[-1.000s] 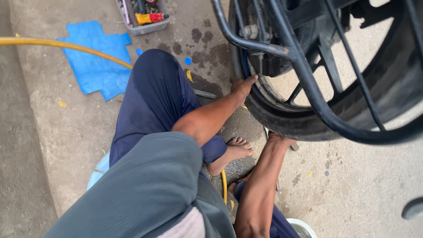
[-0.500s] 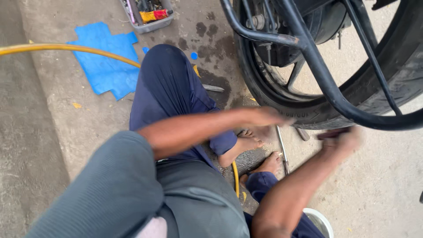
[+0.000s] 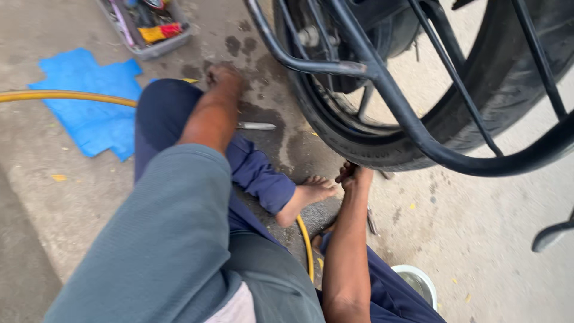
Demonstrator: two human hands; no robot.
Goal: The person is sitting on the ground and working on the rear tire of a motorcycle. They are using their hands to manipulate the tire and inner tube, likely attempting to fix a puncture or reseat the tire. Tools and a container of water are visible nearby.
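Left hand (image 3: 222,74) is out at the far side, past the raised knee, fingers curled down against the wet concrete floor (image 3: 72,197); cannot tell whether it grips anything. A metal tyre lever (image 3: 256,126) lies flat on the floor just near and right of that hand, not touching it. Its long axis runs left-right, the pointed end toward the tyre (image 3: 382,149). The left hand is much the nearer to it.

Right hand (image 3: 354,176) is pressed against the lower tread of the tyre, fingers bent closed at the rubber; anything held is hidden. A bare foot (image 3: 308,194) is just left of it.

Far left: tool tray (image 3: 149,27), blue sheet (image 3: 84,107), yellow hose (image 3: 60,96). Near right: a small metal bowl (image 3: 415,284).
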